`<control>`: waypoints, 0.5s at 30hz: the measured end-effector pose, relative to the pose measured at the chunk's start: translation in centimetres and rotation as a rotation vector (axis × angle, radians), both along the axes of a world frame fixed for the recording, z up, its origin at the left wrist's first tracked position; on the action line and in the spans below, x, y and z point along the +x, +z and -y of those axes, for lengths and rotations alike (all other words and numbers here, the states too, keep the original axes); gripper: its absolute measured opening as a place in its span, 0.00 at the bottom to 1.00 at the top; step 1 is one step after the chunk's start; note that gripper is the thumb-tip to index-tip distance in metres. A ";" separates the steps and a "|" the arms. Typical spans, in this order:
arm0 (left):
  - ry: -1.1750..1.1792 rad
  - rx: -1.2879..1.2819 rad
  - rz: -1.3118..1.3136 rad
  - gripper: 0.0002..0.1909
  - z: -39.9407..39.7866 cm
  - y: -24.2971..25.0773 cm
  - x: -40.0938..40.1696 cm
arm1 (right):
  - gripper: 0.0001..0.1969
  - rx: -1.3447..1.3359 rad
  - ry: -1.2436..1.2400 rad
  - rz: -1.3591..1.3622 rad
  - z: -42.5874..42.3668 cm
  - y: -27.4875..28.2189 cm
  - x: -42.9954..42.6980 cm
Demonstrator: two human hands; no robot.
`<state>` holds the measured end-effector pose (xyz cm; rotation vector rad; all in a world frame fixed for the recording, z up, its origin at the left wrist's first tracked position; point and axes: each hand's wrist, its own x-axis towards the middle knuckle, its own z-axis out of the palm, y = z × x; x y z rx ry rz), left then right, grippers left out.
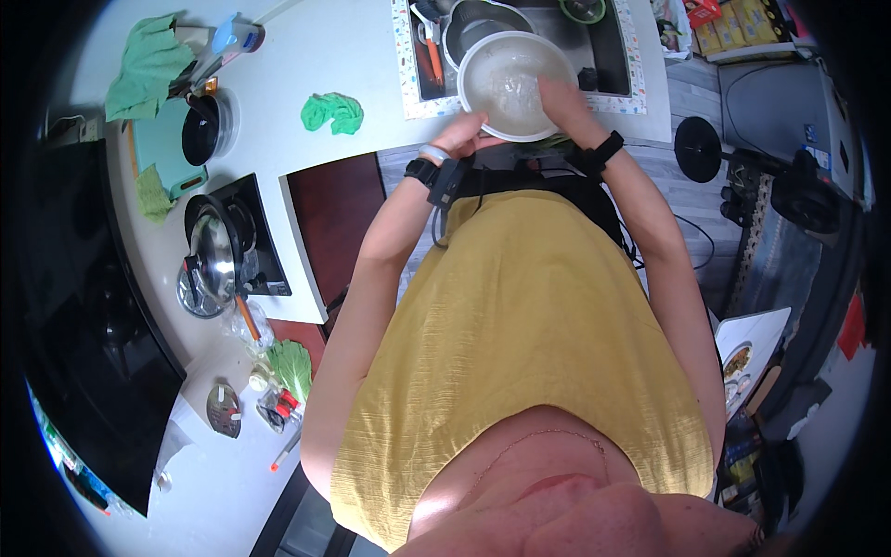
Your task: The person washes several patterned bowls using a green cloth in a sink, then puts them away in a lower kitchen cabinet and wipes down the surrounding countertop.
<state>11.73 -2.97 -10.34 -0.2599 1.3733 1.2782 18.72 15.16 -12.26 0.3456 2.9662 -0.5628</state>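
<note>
A round white bowl [505,115] is held over the front edge of the sink [611,52], with what looks like cloudy water inside. My left hand [468,134] grips its near left rim, with fingers under the bowl. Inside the right part of the bowl is my right hand [565,103]; its fingertips are blurred, and I cannot tell whether they hold anything. Behind the bowl a metal pot or basin [487,21] sits in the sink, beside an orange-handled tool [434,59]. A green strainer or bowl [583,8] lies at the sink's far side.
A crumpled green cloth [332,113] lies on the white counter [278,132] left of the sink. Further left are a black pot [202,130], a light green cutting board [161,143] and a lidded pan [214,257] on the stove. Leafy greens [290,367] lie nearer, and a pedestal fan [698,149] stands right.
</note>
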 end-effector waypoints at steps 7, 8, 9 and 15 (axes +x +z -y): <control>0.064 0.117 -0.006 0.17 0.1 -1.2 -0.2 | 0.09 -0.049 0.030 0.071 1.2 0.0 -0.2; 0.072 0.121 -0.008 0.17 0.1 -1.0 -0.1 | 0.10 -0.072 0.064 0.070 1.5 0.2 -0.1; 0.072 0.120 -0.009 0.17 0.2 -1.0 -0.1 | 0.10 -0.095 0.099 0.068 1.7 0.6 0.0; 0.040 0.090 0.027 0.17 0.1 -0.9 -0.3 | 0.10 -0.182 0.203 -0.003 1.1 -0.7 -1.6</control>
